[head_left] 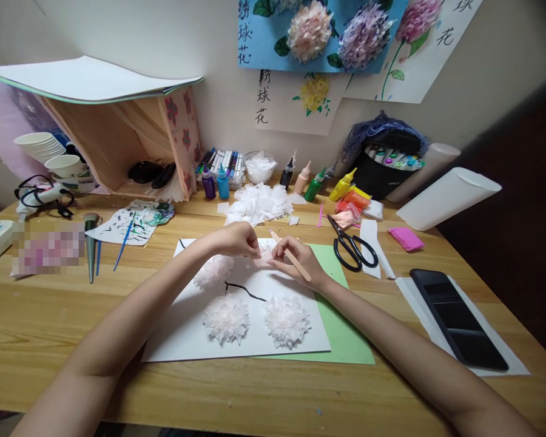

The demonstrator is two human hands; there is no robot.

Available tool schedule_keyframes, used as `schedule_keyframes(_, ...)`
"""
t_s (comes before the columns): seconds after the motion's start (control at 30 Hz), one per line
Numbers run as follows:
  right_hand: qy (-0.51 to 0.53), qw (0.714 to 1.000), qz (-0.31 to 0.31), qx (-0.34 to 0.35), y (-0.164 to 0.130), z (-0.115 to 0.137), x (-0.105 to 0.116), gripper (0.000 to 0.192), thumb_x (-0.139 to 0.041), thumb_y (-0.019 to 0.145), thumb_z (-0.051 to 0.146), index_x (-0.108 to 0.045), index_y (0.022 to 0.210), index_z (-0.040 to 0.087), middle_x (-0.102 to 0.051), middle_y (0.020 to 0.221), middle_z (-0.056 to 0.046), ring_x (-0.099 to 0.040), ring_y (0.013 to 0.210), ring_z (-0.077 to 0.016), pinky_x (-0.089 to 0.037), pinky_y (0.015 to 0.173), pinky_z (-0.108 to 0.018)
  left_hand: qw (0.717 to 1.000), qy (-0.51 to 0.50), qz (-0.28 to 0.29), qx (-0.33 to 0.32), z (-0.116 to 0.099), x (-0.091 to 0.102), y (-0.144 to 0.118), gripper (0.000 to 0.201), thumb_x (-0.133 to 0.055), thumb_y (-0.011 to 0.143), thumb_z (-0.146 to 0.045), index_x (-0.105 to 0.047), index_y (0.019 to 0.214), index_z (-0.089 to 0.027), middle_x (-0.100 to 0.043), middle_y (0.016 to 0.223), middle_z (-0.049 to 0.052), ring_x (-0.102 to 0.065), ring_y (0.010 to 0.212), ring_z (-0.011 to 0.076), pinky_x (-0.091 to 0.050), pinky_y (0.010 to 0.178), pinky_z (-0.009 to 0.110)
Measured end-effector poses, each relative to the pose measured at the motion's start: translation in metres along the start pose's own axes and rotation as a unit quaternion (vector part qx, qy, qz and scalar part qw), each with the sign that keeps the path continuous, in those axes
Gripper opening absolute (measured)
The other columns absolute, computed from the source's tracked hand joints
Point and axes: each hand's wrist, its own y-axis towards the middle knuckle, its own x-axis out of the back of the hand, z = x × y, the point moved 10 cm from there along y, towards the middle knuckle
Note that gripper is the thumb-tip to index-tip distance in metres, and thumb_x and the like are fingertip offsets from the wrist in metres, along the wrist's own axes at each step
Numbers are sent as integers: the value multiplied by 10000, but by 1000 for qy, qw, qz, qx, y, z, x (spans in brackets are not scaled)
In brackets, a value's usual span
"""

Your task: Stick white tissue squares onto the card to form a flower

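While my left hand (236, 240) pinched a scrap of tissue down at the top of the white sheet (182, 331), my right hand (295, 261) gripped the wooden stick (291, 258), its tip at the half-built pink tissue flower (266, 255). I judged the step wanted light, steady pressure, with each scrap seated just beside the last so the bloom matched the finished flowers (227, 318) below.

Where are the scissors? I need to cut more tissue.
The black scissors lie on the table, just right of the green sheet and right hand.
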Motion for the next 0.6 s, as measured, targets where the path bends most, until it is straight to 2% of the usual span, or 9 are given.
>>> schedule_keyframes(0.07, 1, 1000, 21, -2, -1, 0, -2, 234, -544, 828, 409, -509, 732, 198, -580, 716, -9, -544, 653, -136, -428, 643, -273, 1000, 12, 17, 9, 4, -1, -1, 159, -639, 644, -268, -721, 718, -154, -692, 674, 29, -556, 583, 120, -357, 511, 208)
schedule_keyframes(0.13, 12, 999, 51, 5, -3, 0, -6, 358, -370, 910, 440, -533, 708, 193, -566, 678, -11, -528, 636, -133, -414, 643, -272, 998, 26, 49, 15, 9, -5, -2, 123, -639, 641, -243, -717, 687, -159, -688, 651, 22, -559, 574, 114, -358, 511, 201)
schedule_keyframes(0.2, 14, 996, 85, 21, -5, 2, -11, 452, -272, 938, 445, -540, 682, 187, -543, 636, -6, -508, 605, -127, -397, 626, -266, 996, 40, 81, 17, 14, -8, -3, 107, -641, 641, -229, -716, 683, -165, -683, 630, 12, -561, 569, 108, -361, 512, 190)
schedule_keyframes(0.4, -39, 991, 129, 22, -5, 2, -22, 427, -306, 946, 401, -563, 696, 168, -529, 618, 7, -491, 584, -105, -366, 618, -238, 991, 63, 115, 15, 18, -11, -1, 188, -648, 646, -256, -716, 781, -144, -716, 760, 29, -599, 670, 120, -386, 562, 177)
schedule_keyframes(0.6, -24, 988, 153, -1, -2, 2, -28, 374, -340, 946, 370, -570, 733, 166, -522, 624, 15, -487, 587, -95, -363, 613, -222, 993, 53, 105, -6, 10, -12, 0, 198, -587, 663, -202, -706, 806, -136, -718, 800, 36, -613, 712, 130, -403, 589, 181)
